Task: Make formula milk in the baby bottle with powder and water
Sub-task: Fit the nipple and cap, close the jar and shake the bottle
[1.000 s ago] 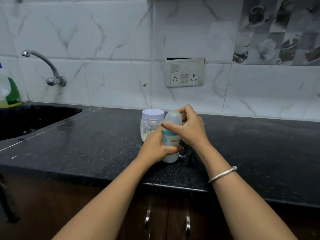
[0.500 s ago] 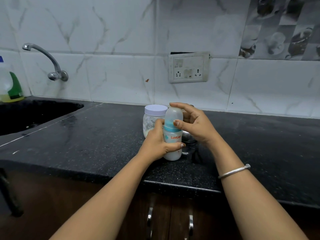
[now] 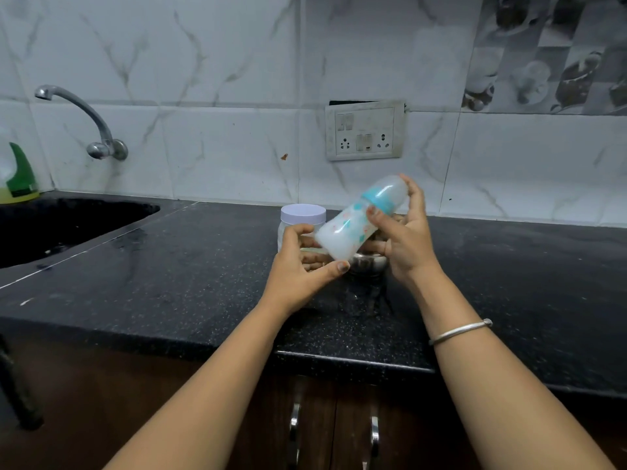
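Observation:
The baby bottle [image 3: 353, 225], clear with a teal ring and a capped top, is lifted off the counter and tilted, top pointing up and right. White milk fills its lower part. My right hand [image 3: 403, 239] grips it at the ring and cap. My left hand [image 3: 298, 266] is just below its base, fingers spread, barely touching or apart; I cannot tell which. Behind my left hand stands the powder jar [image 3: 302, 218] with a pale lilac lid. A small steel bowl [image 3: 368, 262] sits under the bottle, mostly hidden.
The black granite counter [image 3: 203, 266] runs left to a dark sink [image 3: 61, 225] with a wall tap [image 3: 88, 127]. A green and yellow dish-soap bottle [image 3: 18, 178] stands at the far left. A socket plate [image 3: 364, 130] is on the tiled wall. Cabinet handles [image 3: 295, 432] are below.
The bottle stood upright on the counter with both hands on it. Now it is raised and tipped to the right in my right hand, and my left hand has let go of its body.

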### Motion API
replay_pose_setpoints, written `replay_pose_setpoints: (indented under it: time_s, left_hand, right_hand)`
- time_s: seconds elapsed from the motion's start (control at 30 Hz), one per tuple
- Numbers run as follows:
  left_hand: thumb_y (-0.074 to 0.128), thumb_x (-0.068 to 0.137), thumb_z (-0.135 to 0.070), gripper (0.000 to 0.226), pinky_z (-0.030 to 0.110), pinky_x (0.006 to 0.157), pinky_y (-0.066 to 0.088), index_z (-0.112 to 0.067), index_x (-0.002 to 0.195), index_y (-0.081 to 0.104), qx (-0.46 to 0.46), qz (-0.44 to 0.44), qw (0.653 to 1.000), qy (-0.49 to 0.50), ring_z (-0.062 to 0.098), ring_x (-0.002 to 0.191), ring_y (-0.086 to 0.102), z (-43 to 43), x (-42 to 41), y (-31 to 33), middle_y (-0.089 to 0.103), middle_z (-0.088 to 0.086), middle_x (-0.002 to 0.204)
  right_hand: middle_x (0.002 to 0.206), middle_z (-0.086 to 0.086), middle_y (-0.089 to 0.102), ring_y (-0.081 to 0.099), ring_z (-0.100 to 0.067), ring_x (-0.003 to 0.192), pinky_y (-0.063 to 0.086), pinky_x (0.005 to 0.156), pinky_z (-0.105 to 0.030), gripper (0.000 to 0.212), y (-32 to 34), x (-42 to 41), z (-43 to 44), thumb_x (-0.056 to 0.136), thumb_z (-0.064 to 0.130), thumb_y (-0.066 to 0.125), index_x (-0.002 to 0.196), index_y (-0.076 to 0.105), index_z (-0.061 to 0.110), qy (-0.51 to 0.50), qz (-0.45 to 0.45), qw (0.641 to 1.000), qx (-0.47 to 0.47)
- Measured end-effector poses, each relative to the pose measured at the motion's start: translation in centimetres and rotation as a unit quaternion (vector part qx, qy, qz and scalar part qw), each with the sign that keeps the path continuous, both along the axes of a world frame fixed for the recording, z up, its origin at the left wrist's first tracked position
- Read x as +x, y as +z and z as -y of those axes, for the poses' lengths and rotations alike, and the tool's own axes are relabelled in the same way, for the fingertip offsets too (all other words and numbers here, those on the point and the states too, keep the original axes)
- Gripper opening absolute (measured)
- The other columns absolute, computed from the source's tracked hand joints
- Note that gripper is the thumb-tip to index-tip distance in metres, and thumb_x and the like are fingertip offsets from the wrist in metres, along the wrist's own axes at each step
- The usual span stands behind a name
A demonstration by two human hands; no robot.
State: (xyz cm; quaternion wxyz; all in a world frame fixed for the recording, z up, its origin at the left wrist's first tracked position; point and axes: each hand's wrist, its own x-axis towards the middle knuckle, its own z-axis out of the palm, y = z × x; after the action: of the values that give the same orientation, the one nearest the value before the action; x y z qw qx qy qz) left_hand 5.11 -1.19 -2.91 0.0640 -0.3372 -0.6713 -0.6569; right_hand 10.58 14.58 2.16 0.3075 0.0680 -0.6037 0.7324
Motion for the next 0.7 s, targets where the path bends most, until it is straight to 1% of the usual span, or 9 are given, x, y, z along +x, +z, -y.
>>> replay_pose_setpoints:
  time_s: [0.1,0.17,0.23,0.3,0.37,0.43,0.5,0.6,0.7]
  left_hand:
    - [0.081,0.055,-0.035,0.062,0.032,0.076,0.055,-0.039,0.103,0.042,0.003,-0.011,1.0,-0.002,0.018,0.082,0.066,-0.2,-0.2,-0.2,0.061,0.0,0.1]
    - [0.078,0.06,-0.027,0.053,0.032,0.072,0.054,-0.036,0.1,0.045,0.026,-0.025,0.999,0.022,0.01,0.073,0.064,-0.3,-0.3,-0.3,0.064,-0.001,0.09]
    - [0.076,0.062,-0.024,0.048,0.033,0.072,0.055,-0.035,0.099,0.047,0.037,-0.033,0.998,0.04,0.007,0.07,0.062,-0.3,-0.5,-0.3,0.065,-0.003,0.087]
    - [0.077,0.067,-0.015,0.049,0.032,0.074,0.055,-0.035,0.1,0.047,0.026,-0.036,0.998,0.039,0.007,0.071,0.063,-0.3,-0.6,-0.4,0.065,-0.005,0.089]
    - [0.077,0.071,-0.005,0.053,0.025,0.073,0.053,-0.034,0.101,0.046,-0.003,-0.043,0.998,0.038,0.002,0.073,0.065,-0.3,-0.7,-0.5,0.065,-0.008,0.093]
    - [0.079,0.07,-0.004,0.053,0.019,0.074,0.054,-0.028,0.104,0.046,-0.04,-0.048,0.997,0.04,-0.004,0.076,0.065,-0.3,-0.6,-0.6,0.064,-0.011,0.096]
    - [0.08,0.068,-0.005,0.054,0.019,0.078,0.054,-0.022,0.108,0.046,-0.062,-0.046,0.996,0.043,-0.004,0.084,0.064,-0.3,-0.6,-0.6,0.064,-0.008,0.1]
    - [0.081,0.068,-0.008,0.051,0.023,0.079,0.055,-0.021,0.106,0.049,-0.065,-0.037,0.996,0.047,0.005,0.086,0.066,-0.2,-0.5,-0.5,0.065,-0.005,0.099]
    - [0.084,0.065,-0.018,0.045,0.025,0.076,0.056,-0.018,0.1,0.056,-0.09,-0.038,0.994,0.049,0.011,0.081,0.069,-0.2,-0.2,-0.4,0.069,-0.001,0.092]
  right_hand:
    - [0.109,-0.011,0.057,0.065,-0.026,0.083,0.055,0.05,-0.032,0.05,-0.3,-0.6,0.1,0.088,0.011,0.06,0.129,0.034,0.022,-0.001,0.034,0.995,-0.097]
    - [0.113,-0.013,0.057,0.065,-0.026,0.085,0.056,0.052,-0.033,0.043,-0.6,-0.9,0.4,0.089,0.014,0.058,0.125,0.036,0.016,0.023,0.066,0.991,-0.117]
    - [0.115,-0.015,0.057,0.066,-0.028,0.088,0.057,0.053,-0.035,0.039,-0.7,-0.9,0.6,0.089,0.014,0.059,0.122,0.037,0.016,0.03,0.076,0.989,-0.119]
    - [0.115,-0.015,0.057,0.066,-0.03,0.091,0.057,0.053,-0.034,0.048,-0.5,-0.7,0.4,0.087,0.013,0.062,0.126,0.035,0.019,0.014,0.058,0.994,-0.092]
    - [0.105,-0.015,0.061,0.067,-0.029,0.088,0.058,0.057,-0.036,0.058,-0.4,-0.2,0.4,0.083,0.011,0.067,0.126,0.034,0.03,-0.037,0.006,0.999,-0.008]
    - [0.096,-0.011,0.064,0.068,-0.024,0.085,0.059,0.067,-0.037,0.069,-0.8,0.1,0.4,0.075,0.016,0.074,0.124,0.034,0.044,-0.122,-0.065,0.98,0.14]
    - [0.091,-0.003,0.065,0.068,-0.017,0.081,0.058,0.071,-0.033,0.075,-1.0,0.4,0.5,0.067,0.025,0.076,0.123,0.034,0.051,-0.17,-0.096,0.956,0.22]
    - [0.092,-0.005,0.068,0.068,-0.017,0.082,0.058,0.074,-0.037,0.077,-1.0,0.1,0.7,0.068,0.022,0.077,0.125,0.035,0.052,-0.161,-0.077,0.968,0.175]
    - [0.087,-0.001,0.07,0.07,-0.018,0.082,0.058,0.077,-0.042,0.082,-0.9,-0.5,0.5,0.071,0.022,0.079,0.135,0.029,0.038,-0.171,-0.008,0.976,0.135]
